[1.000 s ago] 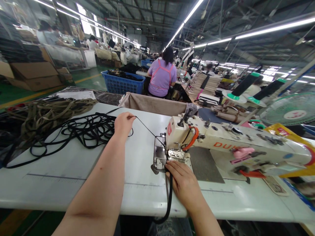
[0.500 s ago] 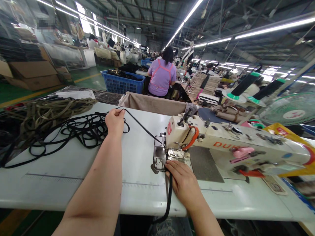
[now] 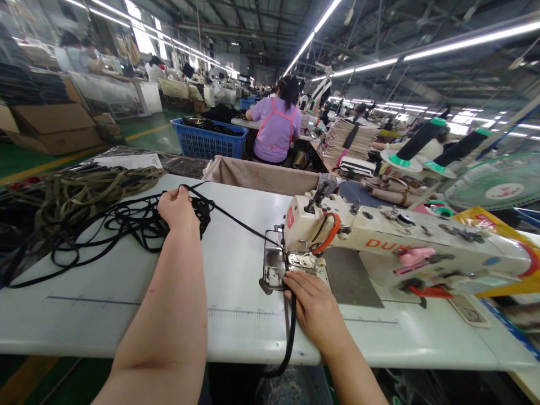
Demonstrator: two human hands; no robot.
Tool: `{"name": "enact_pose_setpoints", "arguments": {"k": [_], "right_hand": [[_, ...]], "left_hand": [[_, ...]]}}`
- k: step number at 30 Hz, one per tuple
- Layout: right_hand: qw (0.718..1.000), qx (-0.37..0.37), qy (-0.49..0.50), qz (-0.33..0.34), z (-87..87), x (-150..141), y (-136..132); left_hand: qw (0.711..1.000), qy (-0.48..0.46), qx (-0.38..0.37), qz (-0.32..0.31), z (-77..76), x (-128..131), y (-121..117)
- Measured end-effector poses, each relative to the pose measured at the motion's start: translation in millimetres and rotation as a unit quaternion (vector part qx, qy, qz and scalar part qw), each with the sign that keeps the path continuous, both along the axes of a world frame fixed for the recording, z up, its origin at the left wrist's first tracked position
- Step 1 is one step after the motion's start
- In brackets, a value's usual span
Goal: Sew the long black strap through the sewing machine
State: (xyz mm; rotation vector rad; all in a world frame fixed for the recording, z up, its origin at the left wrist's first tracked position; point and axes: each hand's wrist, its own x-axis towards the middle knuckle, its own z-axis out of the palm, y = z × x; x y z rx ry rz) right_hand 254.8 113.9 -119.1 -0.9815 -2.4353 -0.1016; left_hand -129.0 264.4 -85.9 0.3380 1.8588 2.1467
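Observation:
My left hand [image 3: 177, 207] grips a black webbing strap right over a tangled pile of the same strap [image 3: 139, 222] on the white sewing table [image 3: 236, 326]. From that hand the strap runs taut to the metal folder attachment [image 3: 274, 264] of a cream industrial sewing machine [image 3: 379, 242]. My right hand [image 3: 314, 304] rests at the attachment, pinching the strap, whose tail hangs over the table's front edge. The needle area is hidden behind the machine's head.
A heap of olive webbing [image 3: 80, 194] lies at the table's left end. Beyond the table stand a cloth bin [image 3: 261, 174], a blue crate [image 3: 206, 140] and a seated co-worker [image 3: 276, 129]. A fan [image 3: 498, 188] and thread cones [image 3: 422, 138] stand to the right.
My left hand has moved left and down into the black strap pile, bunching its loops. My right hand stays at the attachment.

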Motion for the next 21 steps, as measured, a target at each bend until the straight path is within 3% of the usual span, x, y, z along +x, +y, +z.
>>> {"name": "enact_pose_setpoints", "arguments": {"k": [6,10,12,14,17,19,21], "right_hand": [[1.000,0.004,-0.004,0.000,0.5,-0.9,-0.1],[1.000,0.004,0.001,-0.002,1.3,-1.9,-0.8],[1.000,0.006,0.005,-0.002,1.0,-2.1,-1.1],[1.000,0.006,0.006,-0.001,0.6,-1.9,-1.0],[1.000,0.004,0.004,-0.001,0.6,-1.5,-0.4],[1.000,0.004,0.000,0.001,1.5,-1.6,0.1],[1.000,0.006,-0.006,0.002,2.7,-2.0,0.4]], "left_hand": [[0.998,0.014,-0.013,0.065,-2.5,-13.8,-0.1],[0.976,0.062,-0.120,0.169,5.1,-7.2,-11.9],[0.960,0.147,-0.158,0.176,13.1,6.2,-18.8],[0.939,0.283,-0.167,0.107,19.3,24.9,-20.6],[0.873,0.435,-0.180,-0.124,15.8,57.5,-10.5],[0.804,0.477,-0.183,-0.305,3.5,78.5,0.2],[0.716,0.488,-0.170,-0.469,-12.0,96.1,8.6]]}}
